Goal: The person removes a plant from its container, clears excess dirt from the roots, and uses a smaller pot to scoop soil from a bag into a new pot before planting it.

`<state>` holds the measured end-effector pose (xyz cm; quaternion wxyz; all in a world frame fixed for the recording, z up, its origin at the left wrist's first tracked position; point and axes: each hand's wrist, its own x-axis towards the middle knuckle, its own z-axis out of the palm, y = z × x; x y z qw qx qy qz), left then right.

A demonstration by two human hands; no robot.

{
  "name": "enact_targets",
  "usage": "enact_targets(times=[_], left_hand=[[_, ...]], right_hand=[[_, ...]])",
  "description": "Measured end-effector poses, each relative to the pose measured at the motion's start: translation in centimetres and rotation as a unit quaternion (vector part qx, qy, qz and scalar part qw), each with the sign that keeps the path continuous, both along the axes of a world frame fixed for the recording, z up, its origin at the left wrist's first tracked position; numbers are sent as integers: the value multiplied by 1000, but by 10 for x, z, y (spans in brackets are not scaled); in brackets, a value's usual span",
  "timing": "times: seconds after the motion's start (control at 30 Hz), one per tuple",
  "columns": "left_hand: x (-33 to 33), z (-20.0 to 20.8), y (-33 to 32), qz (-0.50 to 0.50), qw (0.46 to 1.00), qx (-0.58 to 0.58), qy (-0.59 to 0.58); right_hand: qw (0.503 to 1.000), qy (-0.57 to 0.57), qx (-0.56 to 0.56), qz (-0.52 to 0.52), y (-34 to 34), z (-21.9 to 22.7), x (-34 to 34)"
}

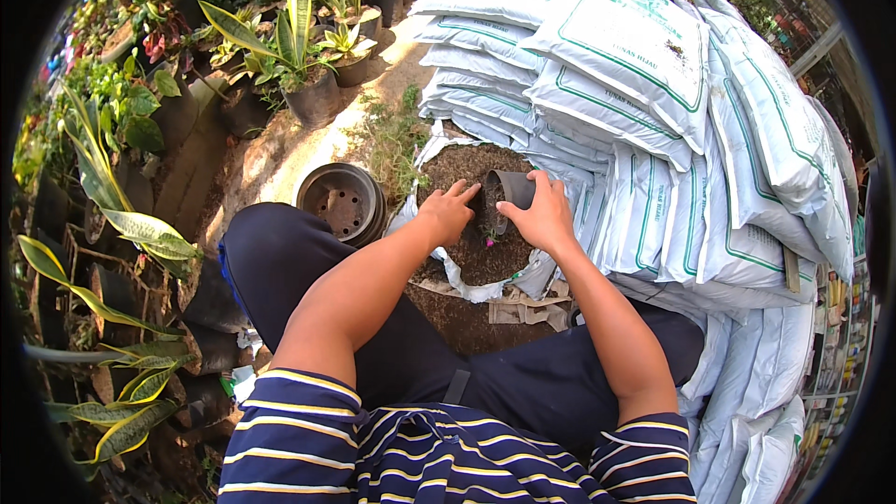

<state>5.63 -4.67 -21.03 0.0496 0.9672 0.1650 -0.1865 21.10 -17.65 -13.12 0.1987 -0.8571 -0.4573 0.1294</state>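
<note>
Black pot tipped over soil in the white sack, R hand clasped round it. L hand half open by the soil, nothing visibly held. Filling prob underway, pot not yet upright, fill lvl unclear

Single fisheye view from head height, faces steeply down, near range; open white soil-filled plastic sack around mid-frame.
</note>
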Motion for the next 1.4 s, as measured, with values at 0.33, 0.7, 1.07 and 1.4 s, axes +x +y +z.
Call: enact_targets(times=[0.33, 0.7, 1.07, 1.4], left_hand=[[-1, 2, -1, 1, 1000, -3, 6], [-2, 3, -1, -1, 1000, -4, -9], [-2, 2, -1, 0, 1000, -5, -6], [-2, 3, 0, -1, 1000, -2, -3]], right_hand=[[1000, -6, 11, 14, 1, 0, -5], [1000, 4, 9, 3, 0, 3, -5], [1000, -8, 18, 5, 0, 0, -4], [999, -23, 22, 3, -1, 2, -7]])
